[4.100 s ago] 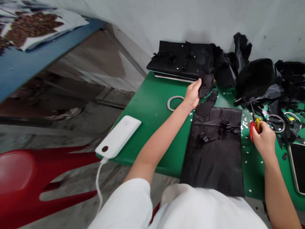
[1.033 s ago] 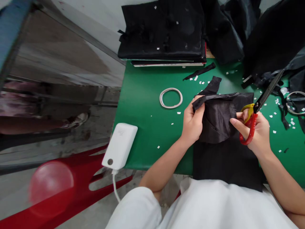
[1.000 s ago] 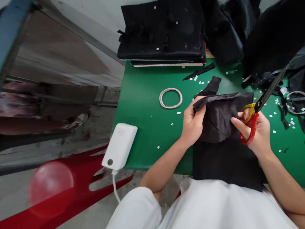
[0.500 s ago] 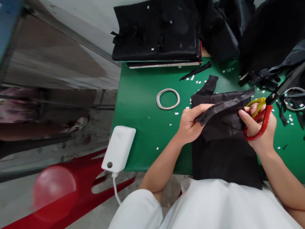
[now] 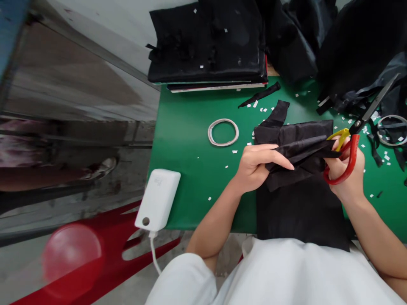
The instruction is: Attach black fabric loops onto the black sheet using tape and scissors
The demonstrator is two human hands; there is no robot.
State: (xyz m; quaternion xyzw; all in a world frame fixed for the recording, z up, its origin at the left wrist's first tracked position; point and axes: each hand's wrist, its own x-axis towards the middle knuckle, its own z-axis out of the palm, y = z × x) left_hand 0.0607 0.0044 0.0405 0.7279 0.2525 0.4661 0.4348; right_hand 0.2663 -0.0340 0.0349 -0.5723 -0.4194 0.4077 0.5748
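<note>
Left hand (image 5: 256, 167) and right hand (image 5: 348, 169) meet over a bunched black cloth (image 5: 302, 149) — scissors (image 5: 358, 124) in the right

The bunched cloth is raised over a larger black panel (image 5: 300, 214), in from the near edge of the green table (image 5: 187, 178); the panel runs past that edge and is lost at the white shirt (image 5: 273, 271). The left hand has two fingers stretched across the folds; its thumb is hidden, so whether it pinches the cloth I cannot tell. The right hand is closed around the red and yellow handles, blades aimed at the table's far right; a cloth end covers its thumb, and the cloth's own layers are too dark to separate. The black heap (image 5: 352, 55) along the far edge is cut off above and at the right; another person's leg (image 5: 32, 180) is cropped at the left.

Half a second ago the scissors' tip was out of frame — now the blades show whole; the left fingers, then curled about a folded edge, have straightened over it; the right thumb, then bare, has gone behind cloth. The white ring (image 5: 210, 133) left of the hands, the stack of black pieces (image 5: 206, 51) at the far left corner and the white power bank (image 5: 159, 197) at the near left corner lie as they did.
</note>
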